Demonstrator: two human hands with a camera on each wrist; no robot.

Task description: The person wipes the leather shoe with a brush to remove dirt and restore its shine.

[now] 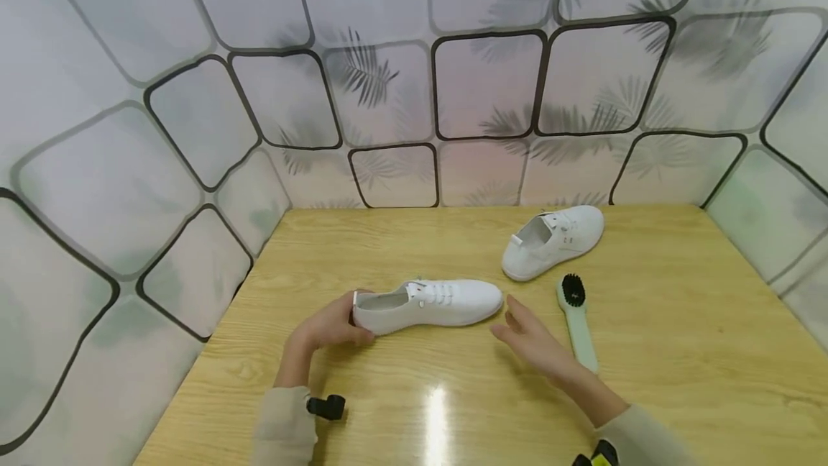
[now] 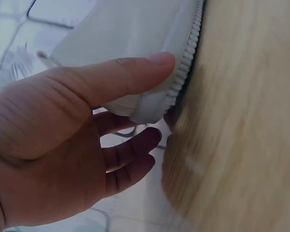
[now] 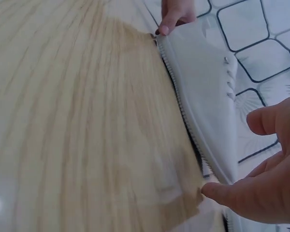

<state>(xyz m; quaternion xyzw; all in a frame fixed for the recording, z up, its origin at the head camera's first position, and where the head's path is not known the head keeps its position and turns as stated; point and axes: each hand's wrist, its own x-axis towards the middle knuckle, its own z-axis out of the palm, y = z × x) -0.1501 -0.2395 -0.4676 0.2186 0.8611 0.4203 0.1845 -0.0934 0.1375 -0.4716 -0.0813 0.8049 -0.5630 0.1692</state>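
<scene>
A white lace-up shoe [image 1: 446, 304] lies sole down on the wooden table, its toe to the right. My left hand [image 1: 333, 322] grips its heel; in the left wrist view the thumb of that hand [image 2: 72, 130] presses the side of the shoe [image 2: 130, 34] just above the ribbed sole edge. My right hand [image 1: 533, 342] is just off the toe, its fingers parted and holding nothing. In the right wrist view, that hand [image 3: 266, 169] is beside the toe end of the shoe [image 3: 203, 96]; whether it touches is unclear.
Another white shoe [image 1: 556, 239] lies at the back right of the table [image 1: 401, 243]. A pale green brush [image 1: 580, 329] with black bristles lies to the right of my right hand. Patterned fabric [image 1: 388, 92] surrounds the table's back and sides.
</scene>
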